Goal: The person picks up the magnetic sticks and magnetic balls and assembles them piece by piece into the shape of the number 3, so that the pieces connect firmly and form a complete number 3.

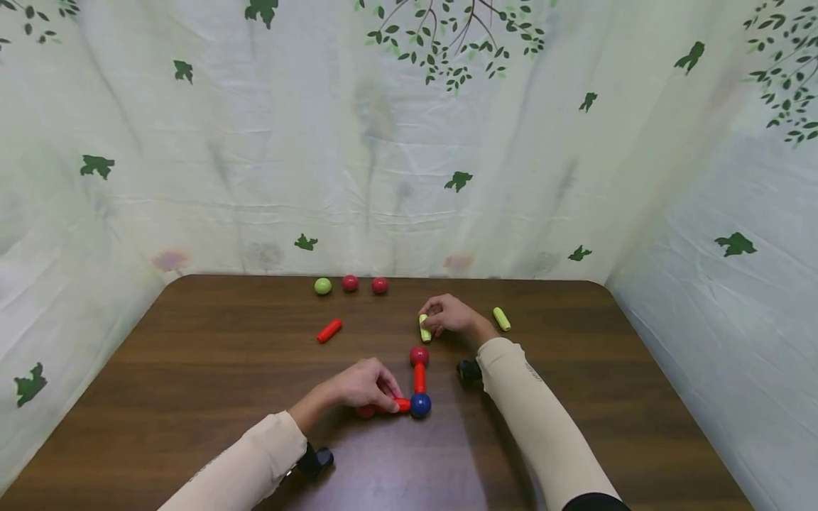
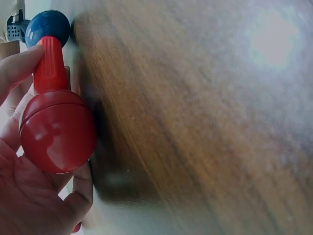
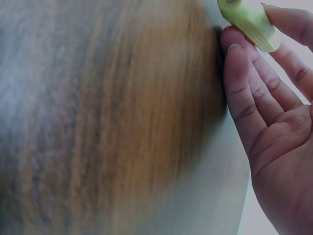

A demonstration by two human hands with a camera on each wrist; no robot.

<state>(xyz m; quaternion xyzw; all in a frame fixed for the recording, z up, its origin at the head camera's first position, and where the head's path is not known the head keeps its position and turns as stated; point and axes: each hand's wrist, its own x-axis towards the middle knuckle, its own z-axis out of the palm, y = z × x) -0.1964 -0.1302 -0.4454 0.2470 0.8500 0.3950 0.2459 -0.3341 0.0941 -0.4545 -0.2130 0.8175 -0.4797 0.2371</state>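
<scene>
My left hand (image 1: 369, 383) pinches a red rod (image 2: 50, 68) between thumb and fingers. One end of that rod joins a red ball (image 2: 58, 131), the other a blue ball (image 1: 420, 405). From the blue ball a second red rod (image 1: 419, 378) runs away from me to another red ball (image 1: 419, 355). Just beyond that ball, my right hand (image 1: 449, 314) holds a light green rod (image 3: 248, 23) by thumb and fingertips. In the head view this rod's near end lies close to the red ball, apart from it.
A green ball (image 1: 322, 286) and two red balls (image 1: 350, 283) stand along the far edge of the brown table (image 1: 211, 355). A loose red rod (image 1: 329, 331) lies left of centre. Another light green rod (image 1: 501, 319) lies right of my right hand. A leaf-patterned curtain (image 1: 287, 156) hangs behind.
</scene>
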